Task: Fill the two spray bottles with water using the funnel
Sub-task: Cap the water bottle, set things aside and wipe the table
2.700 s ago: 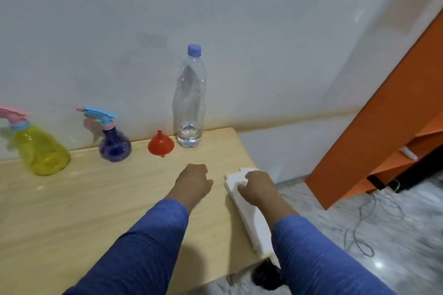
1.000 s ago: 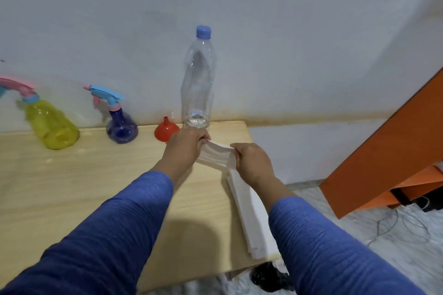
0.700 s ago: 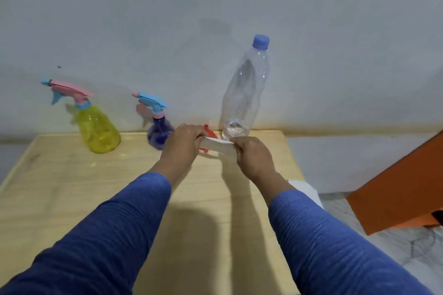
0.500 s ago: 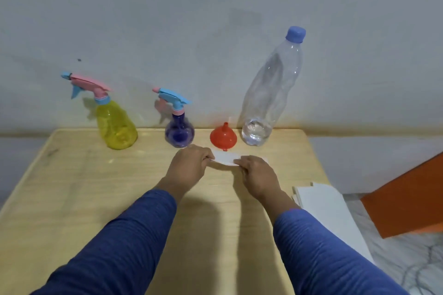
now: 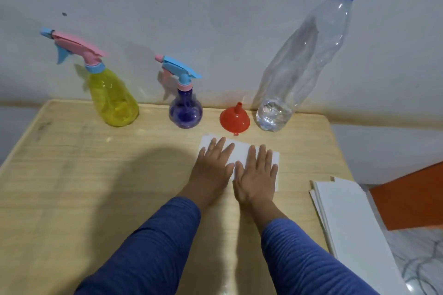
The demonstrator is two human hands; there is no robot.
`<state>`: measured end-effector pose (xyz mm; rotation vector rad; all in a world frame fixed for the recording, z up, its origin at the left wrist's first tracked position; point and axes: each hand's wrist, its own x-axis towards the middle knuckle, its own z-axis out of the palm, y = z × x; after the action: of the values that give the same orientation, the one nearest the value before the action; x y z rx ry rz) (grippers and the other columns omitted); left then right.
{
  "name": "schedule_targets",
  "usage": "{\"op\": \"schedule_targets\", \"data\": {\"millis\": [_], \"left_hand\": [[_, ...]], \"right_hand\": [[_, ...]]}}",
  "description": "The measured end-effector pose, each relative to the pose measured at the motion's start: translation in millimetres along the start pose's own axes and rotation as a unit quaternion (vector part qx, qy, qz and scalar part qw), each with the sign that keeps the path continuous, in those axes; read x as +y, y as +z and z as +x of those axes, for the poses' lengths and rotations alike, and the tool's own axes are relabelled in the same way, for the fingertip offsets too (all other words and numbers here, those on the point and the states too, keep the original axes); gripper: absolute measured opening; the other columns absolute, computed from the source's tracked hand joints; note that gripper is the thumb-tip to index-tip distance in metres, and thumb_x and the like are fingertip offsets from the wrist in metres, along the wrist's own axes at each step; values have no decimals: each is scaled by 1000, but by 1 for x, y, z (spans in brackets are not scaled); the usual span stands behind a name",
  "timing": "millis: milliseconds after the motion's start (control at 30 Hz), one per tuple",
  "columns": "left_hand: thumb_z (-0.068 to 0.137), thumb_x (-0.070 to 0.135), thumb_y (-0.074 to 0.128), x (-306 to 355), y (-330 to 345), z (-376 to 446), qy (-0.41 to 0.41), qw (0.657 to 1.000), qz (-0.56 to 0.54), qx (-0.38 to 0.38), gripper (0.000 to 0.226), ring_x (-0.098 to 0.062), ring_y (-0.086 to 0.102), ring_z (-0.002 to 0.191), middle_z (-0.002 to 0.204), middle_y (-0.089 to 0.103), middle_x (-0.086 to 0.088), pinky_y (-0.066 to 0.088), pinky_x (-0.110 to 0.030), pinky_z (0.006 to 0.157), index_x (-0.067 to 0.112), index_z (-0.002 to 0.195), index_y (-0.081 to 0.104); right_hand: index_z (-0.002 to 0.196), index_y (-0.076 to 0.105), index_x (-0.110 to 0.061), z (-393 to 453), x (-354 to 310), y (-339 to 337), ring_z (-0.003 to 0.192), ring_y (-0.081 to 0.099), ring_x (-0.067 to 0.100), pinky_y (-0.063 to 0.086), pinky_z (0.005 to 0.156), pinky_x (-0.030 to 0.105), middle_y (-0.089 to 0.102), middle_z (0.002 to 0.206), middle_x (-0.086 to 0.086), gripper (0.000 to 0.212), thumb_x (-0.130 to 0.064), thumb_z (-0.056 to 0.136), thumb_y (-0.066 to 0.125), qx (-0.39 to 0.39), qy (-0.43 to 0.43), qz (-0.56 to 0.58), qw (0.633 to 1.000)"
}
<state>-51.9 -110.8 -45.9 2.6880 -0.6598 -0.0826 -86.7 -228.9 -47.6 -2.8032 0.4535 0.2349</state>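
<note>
While both the left hand (image 5: 212,165) and right hand (image 5: 256,172) press flat-fingered on the white tissue (image 5: 242,151), gripping nothing, reaching forward could topple the nearly empty water bottle (image 5: 299,62) beside the funnel (image 5: 234,120)

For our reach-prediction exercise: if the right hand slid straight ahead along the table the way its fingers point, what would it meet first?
Probably the red funnel. The right hand lies flat on the white sheet, fingers pointing towards the wall; the water bottle stands just right of that line.

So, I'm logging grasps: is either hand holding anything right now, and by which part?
Nothing is gripped. The left hand and right hand press flat, fingers straight, on top of the white paper sheet.
</note>
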Motion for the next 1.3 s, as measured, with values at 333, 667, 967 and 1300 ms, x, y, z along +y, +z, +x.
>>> {"op": "schedule_targets", "data": {"millis": [333, 667, 967, 1300], "left_hand": [[101, 37, 19, -44, -15, -18, -80, 992, 89, -44, 57, -22, -8, 146, 159, -6, -4, 1, -41, 118, 20, 150, -4], [101, 37, 18, -168, -63, -91, -151, 986, 67, -38, 58, -19, -14, 145, 158, -13, 0, -4, -39, 117, 22, 149, -9], [101, 34, 18, -259, -100, -163, -179, 981, 72, -34, 57, -19, -11, 146, 159, -12, -1, 0, -39, 117, 19, 150, -7], [101, 35, 16, -257, -107, -215, -214, 974, 51, -51, 57, -19, -14, 145, 158, -15, 0, -2, -41, 118, 18, 149, -9]], "right_hand": [[148, -16, -21, -1, -45, 9, 143, -26, 21, -12, 117, 40, -27, 156, 3, 58, -42, 100, 9, -51, -74, -23, 996], [149, -13, -20, -31, -188, 50, 144, -24, 21, -12, 117, 39, -25, 156, 3, 57, -38, 101, 13, -75, -131, -31, 988], [151, -7, -19, -81, -301, 91, 145, -21, 21, -11, 117, 39, -20, 158, 4, 56, -33, 102, 16, -87, -177, -14, 980], [151, -2, -20, -130, -314, 103, 146, -18, 19, -12, 116, 36, -16, 159, 3, 55, -31, 102, 19, -98, -206, -3, 974]]}}
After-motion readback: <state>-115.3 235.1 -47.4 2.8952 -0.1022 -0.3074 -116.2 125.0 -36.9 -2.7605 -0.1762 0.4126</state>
